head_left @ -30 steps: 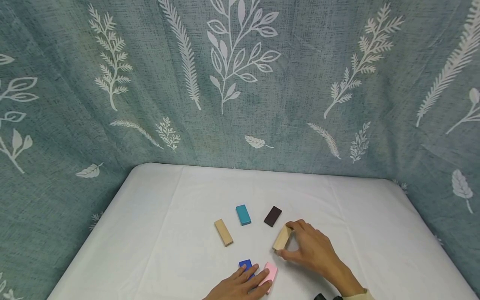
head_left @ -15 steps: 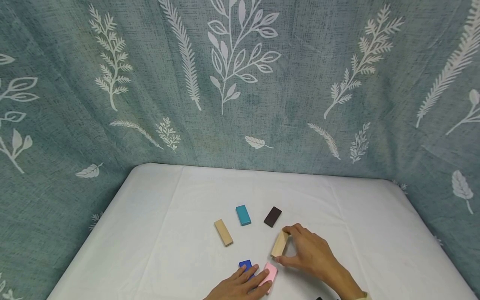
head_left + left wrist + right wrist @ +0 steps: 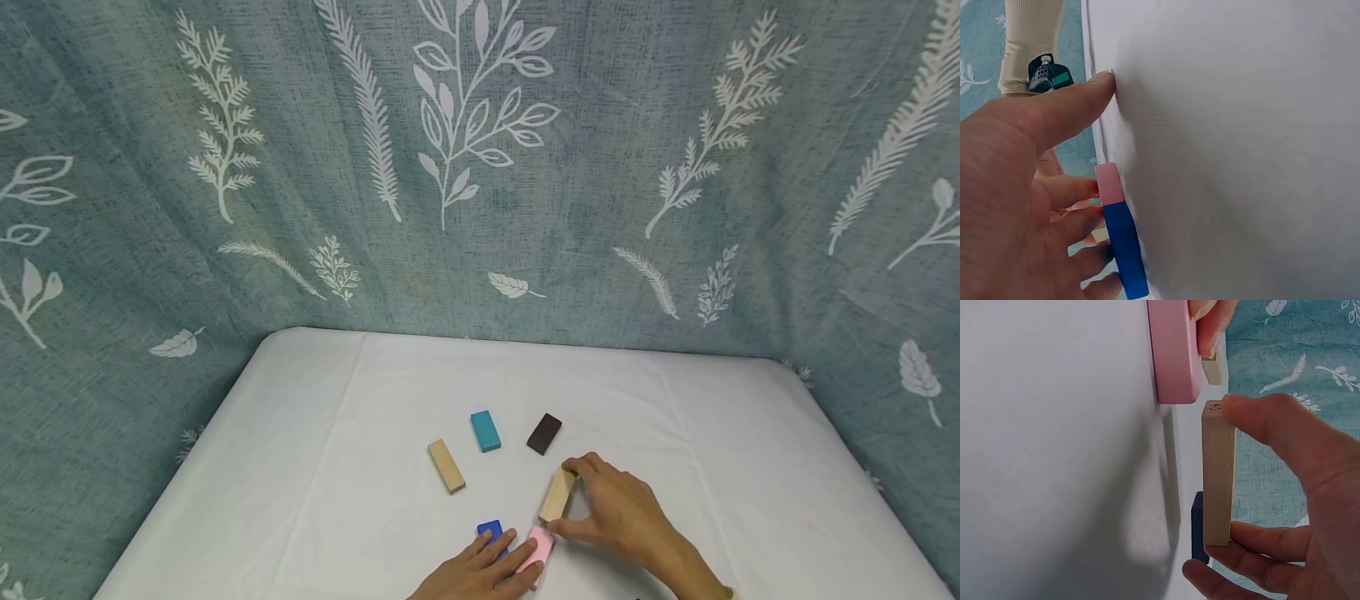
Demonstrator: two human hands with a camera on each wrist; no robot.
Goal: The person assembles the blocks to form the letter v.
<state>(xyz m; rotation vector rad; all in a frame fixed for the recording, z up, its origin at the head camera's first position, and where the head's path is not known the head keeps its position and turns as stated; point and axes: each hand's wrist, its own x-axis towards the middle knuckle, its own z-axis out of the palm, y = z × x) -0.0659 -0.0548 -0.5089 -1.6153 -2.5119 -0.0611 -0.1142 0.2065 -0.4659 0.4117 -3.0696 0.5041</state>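
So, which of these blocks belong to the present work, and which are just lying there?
In use:
wooden block, held by right fingers
blue block and pink block, touched by left fingers

Apparently idle:
second wooden block
teal block
dark brown block

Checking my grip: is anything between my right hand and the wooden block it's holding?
Nothing visible: your right hand pinches the wooden block directly, thumb at one end, fingers at the other.
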